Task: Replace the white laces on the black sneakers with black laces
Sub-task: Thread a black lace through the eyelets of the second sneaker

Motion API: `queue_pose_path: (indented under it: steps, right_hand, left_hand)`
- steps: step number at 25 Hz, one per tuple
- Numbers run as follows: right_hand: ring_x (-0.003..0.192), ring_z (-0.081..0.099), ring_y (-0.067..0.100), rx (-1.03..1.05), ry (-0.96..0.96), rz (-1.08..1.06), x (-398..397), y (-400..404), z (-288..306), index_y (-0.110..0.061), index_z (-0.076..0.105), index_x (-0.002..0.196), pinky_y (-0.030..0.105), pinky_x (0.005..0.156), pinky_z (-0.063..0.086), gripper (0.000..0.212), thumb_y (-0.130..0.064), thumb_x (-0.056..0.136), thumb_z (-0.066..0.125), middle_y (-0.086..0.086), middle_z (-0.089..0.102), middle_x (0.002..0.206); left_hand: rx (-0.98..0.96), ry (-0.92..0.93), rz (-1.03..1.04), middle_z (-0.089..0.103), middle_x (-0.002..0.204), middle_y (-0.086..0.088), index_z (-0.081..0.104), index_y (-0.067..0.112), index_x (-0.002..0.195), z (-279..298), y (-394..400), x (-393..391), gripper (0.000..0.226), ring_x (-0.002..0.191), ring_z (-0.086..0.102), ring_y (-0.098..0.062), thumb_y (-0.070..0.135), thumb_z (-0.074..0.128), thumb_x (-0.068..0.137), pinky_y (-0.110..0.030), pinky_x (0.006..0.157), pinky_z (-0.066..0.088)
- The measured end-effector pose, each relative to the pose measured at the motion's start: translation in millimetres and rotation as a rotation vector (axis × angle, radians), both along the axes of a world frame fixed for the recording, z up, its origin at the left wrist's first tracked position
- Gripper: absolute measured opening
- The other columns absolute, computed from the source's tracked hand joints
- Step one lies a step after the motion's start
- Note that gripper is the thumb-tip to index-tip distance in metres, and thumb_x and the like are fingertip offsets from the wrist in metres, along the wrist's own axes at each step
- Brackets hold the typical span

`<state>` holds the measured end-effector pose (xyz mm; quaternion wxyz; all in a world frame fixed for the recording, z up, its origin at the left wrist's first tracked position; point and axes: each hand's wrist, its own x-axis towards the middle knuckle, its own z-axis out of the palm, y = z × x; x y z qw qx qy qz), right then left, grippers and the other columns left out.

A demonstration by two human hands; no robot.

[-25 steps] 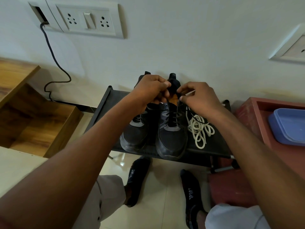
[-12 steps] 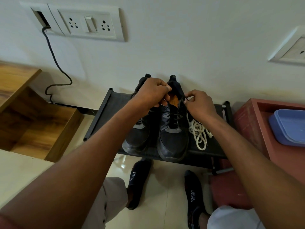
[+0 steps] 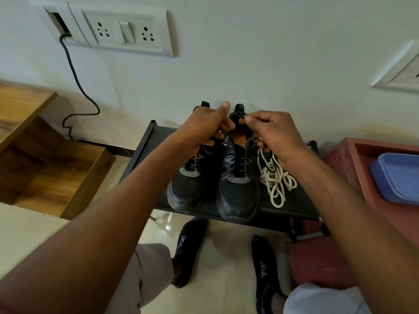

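Two black sneakers stand side by side on a black shoe rack (image 3: 145, 146), toes toward me. The right sneaker (image 3: 238, 191) carries black laces (image 3: 240, 163) through its eyelets. The left sneaker (image 3: 188, 186) is partly hidden under my left forearm. My left hand (image 3: 206, 125) pinches one black lace end above the right sneaker's tongue, thumb raised. My right hand (image 3: 269, 132) pinches the other black lace end near the sneaker's collar. A loose pile of white laces (image 3: 275, 180) lies on the rack just right of the right sneaker.
A red-brown cabinet (image 3: 347, 159) with a blue plastic box (image 3: 396, 175) stands at the right. Wooden shelving (image 3: 45, 159) is at the left. A socket panel (image 3: 127, 30) and a black cable (image 3: 77, 87) are on the wall. My socked feet (image 3: 188, 248) stand on the tiled floor.
Both hands have lifted slightly and drawn the black lace ends up over the right sneaker's opening. My left thumb now points up. The white laces have not moved.
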<state>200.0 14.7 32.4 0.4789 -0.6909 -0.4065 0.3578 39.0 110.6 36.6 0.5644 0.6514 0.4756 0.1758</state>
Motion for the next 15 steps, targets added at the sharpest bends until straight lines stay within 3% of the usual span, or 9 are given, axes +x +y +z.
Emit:
queue_pose_path:
  steps: [4,6,8,11,14,15]
  right_hand:
    - [0.052,0.056,0.008,-0.035,-0.059,0.073,5,-3,5,-0.015,0.079,0.103,0.014,0.044,0.040,0.012,-0.013,0.101,0.068,0.004,0.071,0.073]
    - [0.053,0.059,0.003,-0.070,-0.086,0.134,7,-3,4,-0.014,0.079,0.105,0.011,0.046,0.040,0.015,-0.007,0.101,0.066,0.008,0.076,0.084]
    - [0.063,0.068,0.000,-0.087,-0.145,0.164,8,-2,2,-0.015,0.080,0.105,0.009,0.057,0.046,0.016,-0.005,0.099,0.068,0.006,0.078,0.086]
    - [0.087,0.076,0.008,-0.072,-0.159,0.174,9,-1,-2,-0.018,0.081,0.103,0.015,0.079,0.055,0.011,-0.014,0.094,0.076,0.002,0.080,0.088]
    - [0.072,0.072,0.004,-0.012,-0.146,0.191,7,-1,-6,-0.017,0.080,0.099,0.014,0.067,0.052,0.012,-0.025,0.089,0.083,0.002,0.079,0.079]
    - [0.069,0.072,0.004,0.010,-0.183,0.167,8,0,-8,-0.018,0.081,0.095,0.017,0.070,0.054,0.010,-0.025,0.089,0.083,0.002,0.078,0.075]
  left_hand:
    - [-0.218,-0.105,-0.010,0.080,0.105,-0.009,0.068,0.010,0.117,0,1,1,0.042,0.098,0.077,-0.025,0.045,0.048,0.108,-0.033,0.076,0.053]
    - [-0.265,-0.165,0.033,0.079,0.102,-0.010,0.067,0.009,0.115,-1,0,3,0.028,0.090,0.076,-0.024,0.033,0.054,0.108,-0.030,0.070,0.052]
    - [-0.251,-0.205,0.111,0.077,0.097,-0.010,0.068,0.008,0.107,-2,1,4,0.011,0.078,0.072,-0.017,0.015,0.060,0.104,-0.026,0.065,0.052]
    - [-0.245,-0.265,0.183,0.074,0.091,-0.013,0.069,0.001,0.107,-6,2,4,0.010,0.073,0.071,-0.016,0.000,0.063,0.100,-0.024,0.066,0.059]
    - [-0.224,-0.310,0.186,0.075,0.089,-0.015,0.069,-0.002,0.105,-6,-5,5,0.009,0.075,0.074,-0.019,-0.002,0.067,0.096,-0.026,0.070,0.062]
    - [-0.196,-0.307,0.181,0.075,0.089,-0.016,0.069,-0.002,0.106,-6,-6,6,0.011,0.076,0.075,-0.021,-0.002,0.069,0.096,-0.026,0.069,0.063]
